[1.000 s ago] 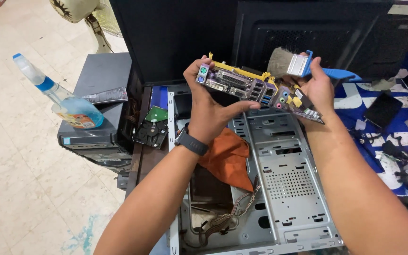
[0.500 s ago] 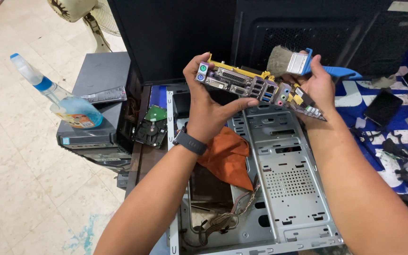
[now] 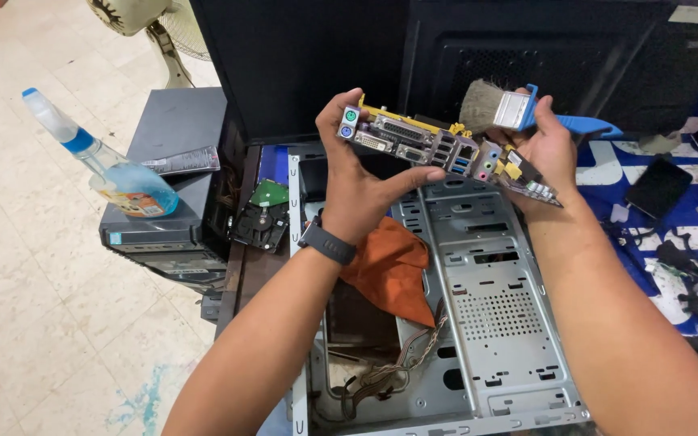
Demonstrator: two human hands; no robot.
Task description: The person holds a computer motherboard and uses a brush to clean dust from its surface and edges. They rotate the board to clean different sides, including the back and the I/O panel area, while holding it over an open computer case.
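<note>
Head view: both hands lift a green circuit board with yellow slots (image 3: pixel 438 149) edge-on above the open grey metal computer case (image 3: pixel 486 307), ports facing up for inspection; left hand (image 3: pixel 361 182) pinches one end, right hand (image 3: pixel 547 153) grips the other plus a blue-handled bristle brush (image 3: pixel 519 113).

A pale tiled floor (image 3: pixel 34 323), scuffed and stained with a bluish smear near the bottom edge, fills the left side under even, soft light. A cream pedestal fan (image 3: pixel 151 20) stands at the top left. The bench (image 3: pixel 244 278) is dark wood, covered on the right by a blue-and-white patterned cloth (image 3: pixel 648 242).
</note>
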